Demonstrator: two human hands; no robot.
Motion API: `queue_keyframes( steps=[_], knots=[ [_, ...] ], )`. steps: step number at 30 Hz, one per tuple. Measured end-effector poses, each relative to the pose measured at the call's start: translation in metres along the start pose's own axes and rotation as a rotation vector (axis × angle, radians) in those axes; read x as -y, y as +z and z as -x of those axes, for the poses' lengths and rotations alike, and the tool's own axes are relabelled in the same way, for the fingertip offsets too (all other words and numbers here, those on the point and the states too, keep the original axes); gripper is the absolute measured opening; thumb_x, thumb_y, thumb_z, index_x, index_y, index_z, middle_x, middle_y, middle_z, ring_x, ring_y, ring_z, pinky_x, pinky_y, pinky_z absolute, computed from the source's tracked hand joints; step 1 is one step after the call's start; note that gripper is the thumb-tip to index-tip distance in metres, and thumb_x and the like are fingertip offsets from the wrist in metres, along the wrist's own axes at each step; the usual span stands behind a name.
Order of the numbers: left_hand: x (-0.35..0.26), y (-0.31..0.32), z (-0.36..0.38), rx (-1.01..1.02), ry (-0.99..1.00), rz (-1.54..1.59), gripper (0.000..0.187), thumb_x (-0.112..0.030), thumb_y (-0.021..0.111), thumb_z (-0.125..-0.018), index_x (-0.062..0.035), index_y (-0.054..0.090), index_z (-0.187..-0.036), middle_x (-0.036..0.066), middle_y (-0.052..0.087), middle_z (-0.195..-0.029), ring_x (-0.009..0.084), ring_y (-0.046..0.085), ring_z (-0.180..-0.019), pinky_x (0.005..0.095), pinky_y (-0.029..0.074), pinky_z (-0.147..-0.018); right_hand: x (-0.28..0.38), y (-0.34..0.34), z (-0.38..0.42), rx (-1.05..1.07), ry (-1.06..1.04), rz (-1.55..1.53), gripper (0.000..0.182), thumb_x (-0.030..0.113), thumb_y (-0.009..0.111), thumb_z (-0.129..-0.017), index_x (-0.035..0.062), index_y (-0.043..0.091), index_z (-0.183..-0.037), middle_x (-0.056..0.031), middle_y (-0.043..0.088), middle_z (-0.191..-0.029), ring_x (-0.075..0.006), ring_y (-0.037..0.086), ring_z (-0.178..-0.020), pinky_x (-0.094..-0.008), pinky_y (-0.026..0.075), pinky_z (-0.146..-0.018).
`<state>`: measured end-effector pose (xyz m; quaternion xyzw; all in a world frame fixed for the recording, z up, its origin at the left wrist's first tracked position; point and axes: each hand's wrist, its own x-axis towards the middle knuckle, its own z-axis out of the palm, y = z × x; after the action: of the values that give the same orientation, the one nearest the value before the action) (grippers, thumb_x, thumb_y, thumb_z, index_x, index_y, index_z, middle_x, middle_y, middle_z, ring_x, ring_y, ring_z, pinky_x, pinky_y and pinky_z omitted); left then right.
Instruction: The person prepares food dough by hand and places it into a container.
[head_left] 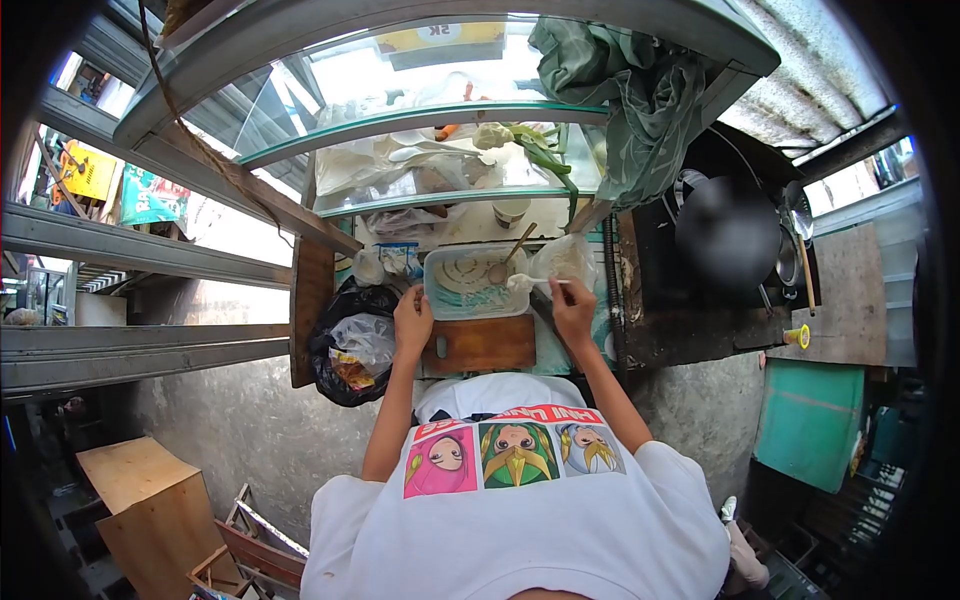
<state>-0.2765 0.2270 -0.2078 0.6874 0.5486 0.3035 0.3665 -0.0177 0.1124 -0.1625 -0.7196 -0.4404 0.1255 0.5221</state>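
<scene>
A rectangular clear plastic tub [432, 272] with a little pale, wet mixture in its bottom stands on the counter before me. My left hand [412, 320] is closed at the tub's near left corner, gripping its rim. In my right hand [573, 312] is a thin white spoon [554, 282], its far end under a white clump [520, 284] over the tub's right side. A wooden-handled ladle [521, 241] leans in the tub. Just beyond my right hand sits a translucent bag [565, 258] with pale contents. A brown cutting board [485, 343] lies nearest my body.
A black plastic bag [340, 305] with wrappers hangs at the left. Glass shelves [450, 200] holding vegetables rise ahead, with a green cloth [650, 120] draped at their right. A dark pan [730, 235] is on the stove at the right. A paper cup [510, 212] stands behind the tub.
</scene>
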Motion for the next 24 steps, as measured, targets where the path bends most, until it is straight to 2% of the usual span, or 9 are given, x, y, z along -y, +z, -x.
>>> queue_keyframes(
  steps=[1, 3, 7, 9, 12, 13, 15, 22, 24],
  knots=[
    [0.001, 0.000, 0.000, 0.002, 0.000, 0.001, 0.021, -0.007, 0.052, -0.086, 0.0013, 0.058, -0.104, 0.020, 0.062, -0.092, 0.0325, 0.063, -0.081, 0.0356, 0.050, -0.069, 0.005, 0.000, 0.001, -0.001, 0.001, 0.002, 0.014, 0.010, 0.063, -0.084, 0.0003, 0.061, -0.075, -0.0066, 0.052, -0.059, -0.0151, 0.047, -0.050, -0.0280, 0.035, -0.047],
    [0.004, 0.000, -0.001, 0.022, -0.027, 0.019, 0.021, -0.007, 0.053, -0.086, 0.0012, 0.058, -0.105, 0.020, 0.063, -0.092, 0.0314, 0.063, -0.081, 0.0351, 0.050, -0.068, 0.011, -0.002, 0.004, 0.170, -0.467, 0.120, 0.007, 0.007, 0.063, -0.082, 0.0011, 0.061, -0.084, -0.0114, 0.052, -0.064, -0.0243, 0.052, -0.054, -0.0335, 0.040, -0.050],
    [0.008, 0.000, -0.001, 0.031, -0.047, 0.015, 0.024, -0.007, 0.055, -0.085, 0.0002, 0.058, -0.108, 0.017, 0.066, -0.092, 0.0217, 0.066, -0.076, 0.0308, 0.050, -0.069, 0.009, -0.009, 0.008, 0.138, -0.480, 0.145, 0.010, 0.003, 0.063, -0.081, 0.0012, 0.061, -0.090, -0.0113, 0.056, -0.069, -0.0280, 0.054, -0.057, -0.0366, 0.043, -0.051],
    [0.009, 0.001, -0.002, 0.017, -0.032, -0.004, 0.024, -0.006, 0.055, -0.085, -0.0001, 0.059, -0.109, 0.016, 0.066, -0.091, 0.0199, 0.066, -0.075, 0.0300, 0.050, -0.068, 0.005, -0.015, 0.006, -0.082, -0.421, 0.125, 0.010, -0.001, 0.063, -0.080, 0.0002, 0.061, -0.090, -0.0118, 0.057, -0.069, -0.0265, 0.054, -0.056, -0.0345, 0.042, -0.050],
    [0.008, 0.000, -0.002, 0.041, -0.073, 0.047, 0.023, -0.007, 0.054, -0.086, 0.0005, 0.059, -0.106, 0.019, 0.063, -0.093, 0.0286, 0.064, -0.080, 0.0339, 0.050, -0.068, 0.001, -0.033, 0.002, -0.203, -0.260, 0.199, 0.011, -0.003, 0.063, -0.079, -0.0006, 0.062, -0.090, -0.0128, 0.057, -0.070, -0.0272, 0.054, -0.056, -0.0349, 0.042, -0.050],
    [0.006, 0.000, -0.003, 0.041, -0.071, 0.048, 0.023, -0.007, 0.054, -0.086, 0.0005, 0.059, -0.106, 0.019, 0.063, -0.093, 0.0286, 0.064, -0.080, 0.0339, 0.050, -0.068, -0.002, -0.037, 0.000, -0.205, -0.261, 0.200, 0.011, -0.003, 0.063, -0.079, -0.0006, 0.062, -0.090, -0.0128, 0.057, -0.070, -0.0272, 0.054, -0.056, -0.0349, 0.042, -0.050],
    [0.007, 0.000, -0.001, 0.025, -0.058, 0.007, 0.025, -0.005, 0.054, -0.086, 0.0001, 0.058, -0.109, 0.015, 0.067, -0.090, 0.0171, 0.065, -0.074, 0.0280, 0.049, -0.068, -0.007, -0.046, -0.003, -0.224, -0.257, 0.223, 0.009, -0.003, 0.063, -0.080, -0.0012, 0.062, -0.089, -0.0129, 0.056, -0.069, -0.0286, 0.054, -0.057, -0.0350, 0.042, -0.050],
    [0.008, 0.001, -0.003, 0.039, -0.078, 0.048, 0.025, -0.006, 0.054, -0.086, 0.0005, 0.058, -0.110, 0.014, 0.067, -0.089, 0.0143, 0.064, -0.073, 0.0273, 0.049, -0.068, -0.038, -0.041, -0.012, -0.181, -0.412, 0.347, 0.004, 0.003, 0.061, -0.083, 0.0005, 0.062, -0.087, -0.0134, 0.055, -0.068, -0.0311, 0.054, -0.058, -0.0346, 0.041, -0.050],
    [0.006, -0.001, -0.001, 0.041, -0.078, 0.035, 0.025, -0.006, 0.055, -0.086, 0.0006, 0.058, -0.110, 0.014, 0.067, -0.088, 0.0137, 0.064, -0.073, 0.0270, 0.049, -0.068, -0.048, -0.030, -0.004, -0.169, -0.119, 0.284, 0.008, 0.007, 0.060, -0.085, -0.0001, 0.062, -0.083, -0.0123, 0.053, -0.062, -0.0254, 0.053, -0.053, -0.0327, 0.040, -0.049]
  ],
)
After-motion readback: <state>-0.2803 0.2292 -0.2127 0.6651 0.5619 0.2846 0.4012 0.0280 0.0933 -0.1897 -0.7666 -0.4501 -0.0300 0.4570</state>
